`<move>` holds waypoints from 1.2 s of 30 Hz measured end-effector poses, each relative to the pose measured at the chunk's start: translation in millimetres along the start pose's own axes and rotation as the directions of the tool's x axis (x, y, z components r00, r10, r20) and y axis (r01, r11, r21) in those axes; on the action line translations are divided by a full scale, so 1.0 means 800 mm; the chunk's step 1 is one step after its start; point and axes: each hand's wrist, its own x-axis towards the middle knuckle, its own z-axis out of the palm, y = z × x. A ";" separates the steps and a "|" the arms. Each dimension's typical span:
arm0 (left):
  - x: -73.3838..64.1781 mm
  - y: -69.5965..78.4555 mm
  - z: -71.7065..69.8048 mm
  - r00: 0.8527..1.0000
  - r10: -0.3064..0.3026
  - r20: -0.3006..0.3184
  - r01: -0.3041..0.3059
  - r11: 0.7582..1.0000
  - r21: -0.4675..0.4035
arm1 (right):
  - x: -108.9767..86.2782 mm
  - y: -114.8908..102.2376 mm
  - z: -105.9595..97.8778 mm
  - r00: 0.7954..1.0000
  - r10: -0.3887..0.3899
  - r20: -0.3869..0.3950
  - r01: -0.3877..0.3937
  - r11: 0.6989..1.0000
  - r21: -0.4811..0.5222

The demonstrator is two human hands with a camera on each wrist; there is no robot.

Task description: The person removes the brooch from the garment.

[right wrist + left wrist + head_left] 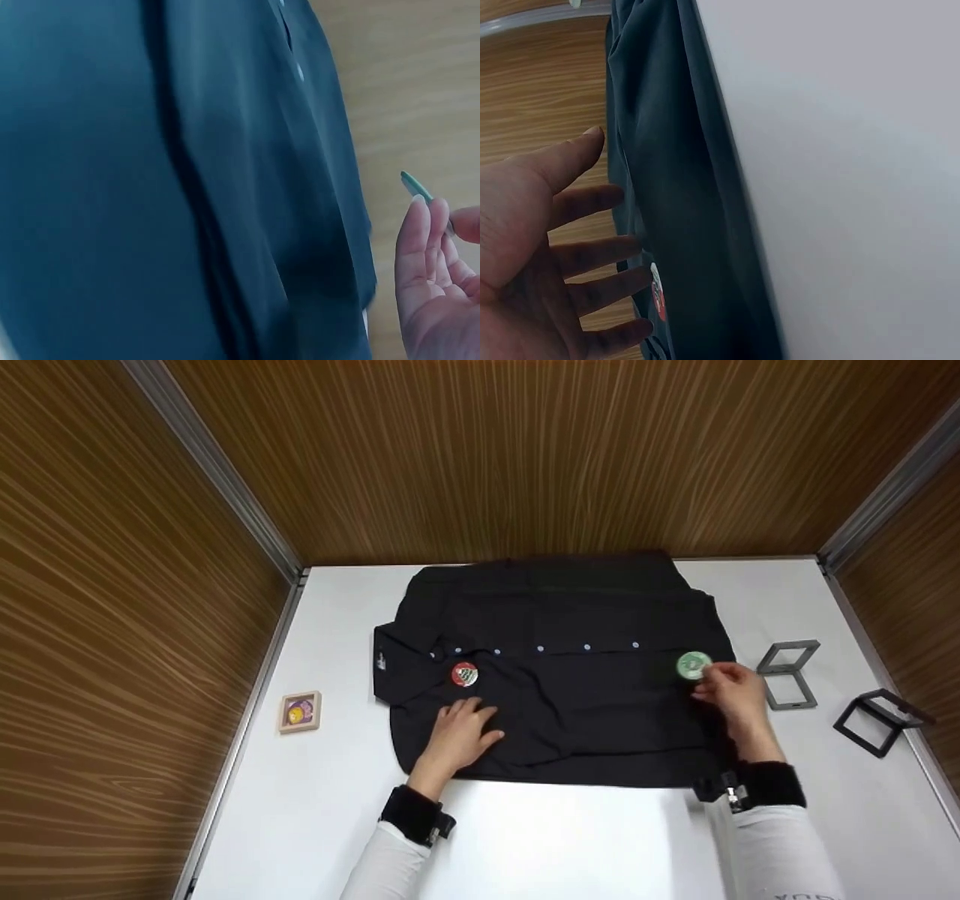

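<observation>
A dark button-up shirt (pixel 615 705) lies spread on the white table, its collar toward the left. My right hand (pixel 733 697) pinches a round green badge (pixel 691 665) by its edge, over the hem end of the shirt. In the right wrist view the same green badge (pixel 415 186) appears edge-on between thumb and fingers. A round red badge (pixel 464 674) with a pale triangular picture lies on the shirt's chest near the collar. Just below it, my left hand (pixel 459 733) is over the shirt with fingers spread; the left wrist view shows its palm (pixel 517 240) holding nothing.
To the left stands a small wooden frame (pixel 299 712) with a purple and yellow round piece inside. On the right are an opened grey frame (pixel 791 705) and an opened black frame (pixel 862 727). Wood-grain panels (pixel 525 457) wall in the table at the back and sides.
</observation>
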 end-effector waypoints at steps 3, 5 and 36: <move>-0.001 0.001 -0.002 1.000 0.001 0.002 -0.001 1.000 -0.008 | 0.003 -0.010 -0.027 0.997 0.036 -0.070 -0.029 0.994 0.102; -0.001 0.002 -0.003 1.000 0.003 0.001 -0.003 1.000 -0.013 | 0.006 -0.014 -0.045 0.990 0.071 -0.120 -0.050 0.985 0.165; 0.008 0.015 0.001 0.999 0.019 0.030 -0.020 0.999 0.031 | 0.043 0.003 -0.133 0.829 0.444 -0.340 -0.373 0.892 0.254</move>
